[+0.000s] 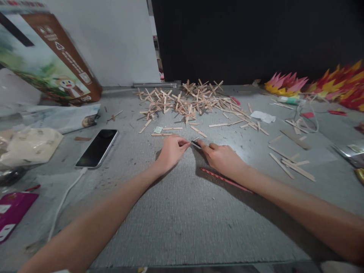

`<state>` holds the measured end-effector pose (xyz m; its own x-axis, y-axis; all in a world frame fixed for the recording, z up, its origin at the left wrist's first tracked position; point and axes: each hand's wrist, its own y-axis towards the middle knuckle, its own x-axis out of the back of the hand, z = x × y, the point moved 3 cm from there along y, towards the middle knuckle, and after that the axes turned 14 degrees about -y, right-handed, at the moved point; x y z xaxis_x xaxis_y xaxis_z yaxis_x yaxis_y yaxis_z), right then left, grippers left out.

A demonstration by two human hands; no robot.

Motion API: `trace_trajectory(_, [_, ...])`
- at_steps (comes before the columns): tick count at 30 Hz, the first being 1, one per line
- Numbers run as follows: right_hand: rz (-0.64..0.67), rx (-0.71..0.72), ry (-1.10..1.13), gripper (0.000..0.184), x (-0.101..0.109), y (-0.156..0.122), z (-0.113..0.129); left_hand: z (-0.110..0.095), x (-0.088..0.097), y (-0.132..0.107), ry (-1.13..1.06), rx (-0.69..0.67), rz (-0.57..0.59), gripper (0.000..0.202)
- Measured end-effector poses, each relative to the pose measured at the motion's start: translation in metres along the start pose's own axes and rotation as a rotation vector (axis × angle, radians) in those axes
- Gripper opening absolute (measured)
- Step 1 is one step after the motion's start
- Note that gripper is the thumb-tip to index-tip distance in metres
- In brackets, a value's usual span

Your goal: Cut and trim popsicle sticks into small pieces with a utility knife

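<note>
Near the middle of the table, my left hand (172,151) is closed in a pinch, fingertips towards my right hand. Whatever it pinches is too small to make out. My right hand (224,159) is closed around a small dark, thin tool (196,144) that looks like a craft knife; its tip lies close to my left fingertips. Under the right hand and forearm, a red patterned pencil (224,179) lies on the table. Just beyond the hands are loose wooden craft sticks (199,131) and a small pale green piece of paper (158,129).
A heap of crossed craft sticks (182,100) spreads along the back. More flat sticks (297,168) lie at the right, near a white cable and flame-shaped paper crowns (284,85). A phone (97,148) on a white cable, plastic bags and a printed box (54,57) occupy the left.
</note>
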<state>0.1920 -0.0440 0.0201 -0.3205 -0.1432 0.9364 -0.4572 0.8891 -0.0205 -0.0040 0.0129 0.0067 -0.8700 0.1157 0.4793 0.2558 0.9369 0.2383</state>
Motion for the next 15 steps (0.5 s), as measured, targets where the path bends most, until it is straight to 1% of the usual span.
trace_trajectory(4, [0.0, -0.001, 0.026, 0.062, 0.0011, 0.0016, -0.0004, 0.0021, -0.0001, 0.0, -0.019, -0.001, -0.002, 0.01])
trace_trajectory(11, [-0.002, 0.001, 0.024, 0.064, -0.0006, 0.0028, 0.0021, 0.0034, 0.0002, -0.0009, -0.01, 0.012, -0.016, 0.011])
trace_trajectory(15, [-0.041, -0.027, 0.034, 0.062, -0.004, -0.0009, 0.0006, 0.0015, 0.0011, -0.0012, -0.017, 0.061, -0.004, 0.011])
